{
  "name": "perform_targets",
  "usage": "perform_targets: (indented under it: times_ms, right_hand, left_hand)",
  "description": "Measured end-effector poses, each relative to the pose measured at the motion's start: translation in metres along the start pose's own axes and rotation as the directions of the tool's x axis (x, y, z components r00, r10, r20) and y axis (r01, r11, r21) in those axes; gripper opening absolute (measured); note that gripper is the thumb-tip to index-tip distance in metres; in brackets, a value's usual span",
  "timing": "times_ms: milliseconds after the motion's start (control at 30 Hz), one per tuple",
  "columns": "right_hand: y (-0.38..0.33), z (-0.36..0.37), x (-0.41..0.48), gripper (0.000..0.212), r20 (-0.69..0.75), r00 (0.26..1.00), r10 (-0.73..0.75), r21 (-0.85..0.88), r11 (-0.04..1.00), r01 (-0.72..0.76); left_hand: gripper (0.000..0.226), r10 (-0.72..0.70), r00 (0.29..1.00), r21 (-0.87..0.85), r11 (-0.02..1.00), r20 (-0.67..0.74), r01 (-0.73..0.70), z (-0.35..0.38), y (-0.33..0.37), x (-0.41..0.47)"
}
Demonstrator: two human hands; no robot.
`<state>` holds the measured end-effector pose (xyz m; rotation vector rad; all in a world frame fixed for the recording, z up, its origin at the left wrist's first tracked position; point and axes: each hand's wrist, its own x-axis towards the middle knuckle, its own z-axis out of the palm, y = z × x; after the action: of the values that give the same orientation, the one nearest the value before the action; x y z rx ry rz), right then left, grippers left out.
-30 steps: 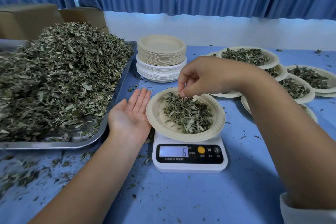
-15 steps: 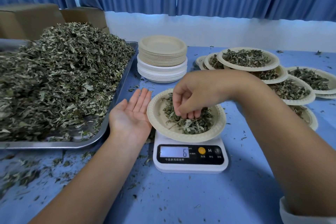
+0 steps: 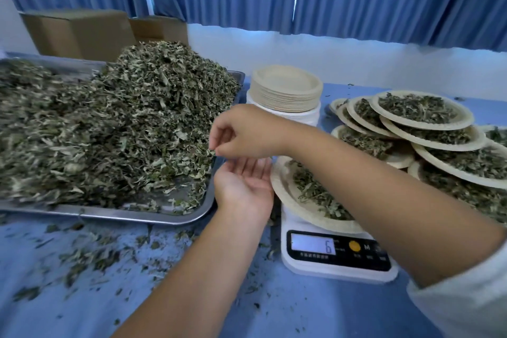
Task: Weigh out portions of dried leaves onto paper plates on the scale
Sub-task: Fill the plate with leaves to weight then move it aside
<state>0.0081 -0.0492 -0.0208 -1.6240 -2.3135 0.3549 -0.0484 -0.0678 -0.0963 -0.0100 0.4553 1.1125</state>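
Leaves [image 3: 109, 132] lie heaped in a tray [image 3: 153, 218] left of the scale [image 3: 337, 266]. Just left of the scale, the left hand [image 3: 244, 186] lies palm up, fingers loose and nearly straight, holding nothing. Above it the right hand [image 3: 247, 132] curls its fingers and pinches a scrap [image 3: 212, 149] by the tray's edge. Behind the scale stands a stack [image 3: 285, 90] of empty plates. On the scale, a plate [image 3: 285, 186] holds a portion, and the display reads 6. Right of the scale, filled plates [image 3: 428, 126] overlap.

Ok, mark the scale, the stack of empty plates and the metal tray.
scale [image 3: 312, 245]: head view, on its lit display.
stack of empty plates [image 3: 285, 85]: head view, top plate's well.
metal tray [image 3: 131, 217]: head view, near rim.
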Motion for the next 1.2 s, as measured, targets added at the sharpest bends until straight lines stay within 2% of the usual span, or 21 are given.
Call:
perform_targets:
  times_ms: [100,267,333,500,633,733,833,1100,1200]
  right_hand:
    - [-0.009,0.014,0.033,0.021,0.080,0.996,-0.046,-0.075,0.996,0.052]
    - [-0.009,0.033,0.069,0.046,0.251,0.968,-0.021,-0.274,0.957,0.092]
    - [-0.009,0.040,0.073,0.046,0.294,0.956,-0.011,-0.311,0.944,0.107]
    - [-0.010,0.050,0.077,0.032,0.259,0.965,-0.041,-0.323,0.938,0.127]
    - [-0.009,0.044,0.074,0.027,0.230,0.972,-0.049,-0.200,0.975,0.097]
    - [-0.009,0.032,0.068,0.019,0.119,0.992,-0.039,-0.032,0.999,0.043]
    - [-0.008,0.021,0.061,0.016,0.091,0.996,0.015,0.135,0.990,-0.027]
    - [-0.005,0.000,0.032,0.008,-0.008,0.997,0.078,0.291,0.954,-0.072]
    - [0.001,-0.009,0.016,0.017,-0.044,0.993,0.114,0.336,0.937,-0.092]
  left_hand:
    - [0.039,-0.032,0.999,-0.017,0.999,0.003,0.032,0.001,0.000,0.000]
    - [0.033,-0.028,0.999,-0.070,0.997,-0.042,0.025,0.003,0.001,0.001]
    - [0.031,-0.013,0.998,-0.103,0.995,-0.056,0.008,0.004,0.000,0.001]
    - [0.033,-0.026,0.999,-0.166,0.986,-0.047,0.018,0.004,0.001,0.004]
    - [0.033,-0.011,0.998,-0.124,0.992,-0.061,0.004,0.005,0.001,0.002]
    - [0.037,-0.044,0.998,-0.096,0.995,-0.041,0.040,0.003,0.002,0.001]
    - [0.039,-0.055,0.998,-0.067,0.996,-0.039,0.053,0.003,0.003,0.001]
    - [0.045,-0.072,0.997,-0.022,0.997,-0.025,0.071,0.002,0.005,-0.001]
    - [0.046,-0.063,0.998,-0.004,0.998,-0.007,0.063,0.002,0.005,-0.002]
